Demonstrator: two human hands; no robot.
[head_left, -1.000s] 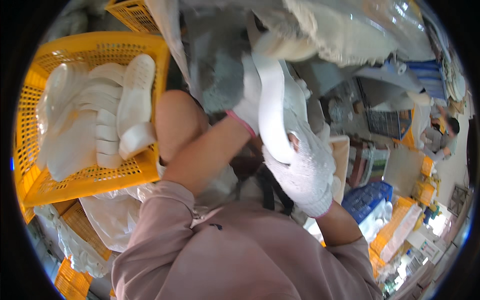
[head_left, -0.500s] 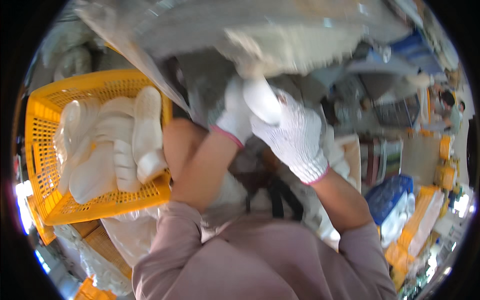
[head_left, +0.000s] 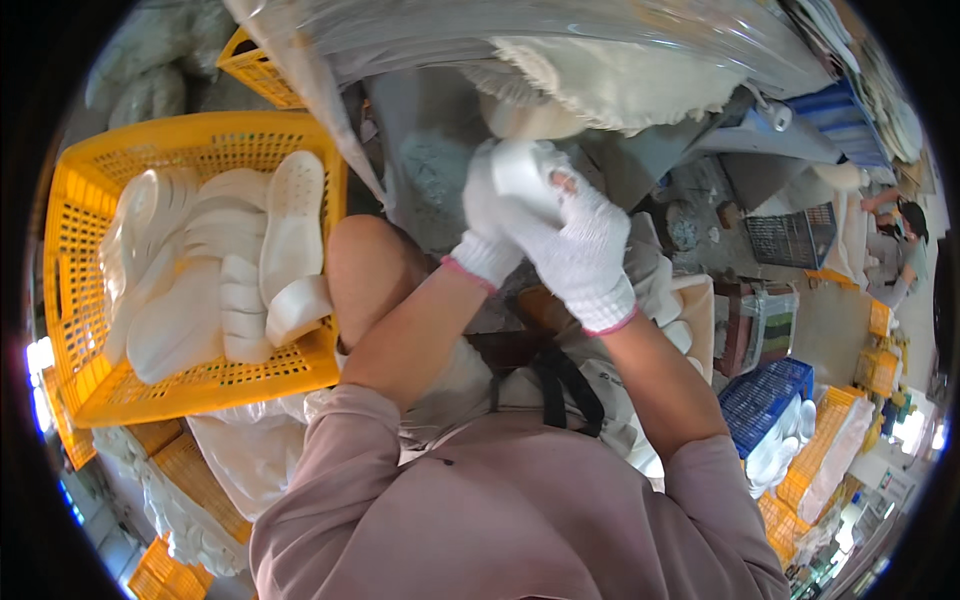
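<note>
Both my hands wear white knit gloves and meet in front of me, above my lap. My right hand (head_left: 580,245) is wrapped around a white shoe sole (head_left: 522,166), whose rounded end sticks out at the top. My left hand (head_left: 487,215) grips the same white sole from the left side, mostly hidden behind the right glove. A yellow plastic basket (head_left: 200,388) at my left holds several white shoe soles (head_left: 235,260) stacked side by side.
A clear plastic sheet (head_left: 480,30) hangs over pale fabric pieces (head_left: 620,85) overhead. A second yellow basket (head_left: 262,70) stands behind the first. Blue and yellow crates (head_left: 765,395) sit at the right; another person (head_left: 905,245) is at the far right. My bare knee (head_left: 370,265) is beside the basket.
A second ago the long white sole stood out between my hands; both hands have since lifted and closed around it. The view has tipped, so the basket sits lower.
</note>
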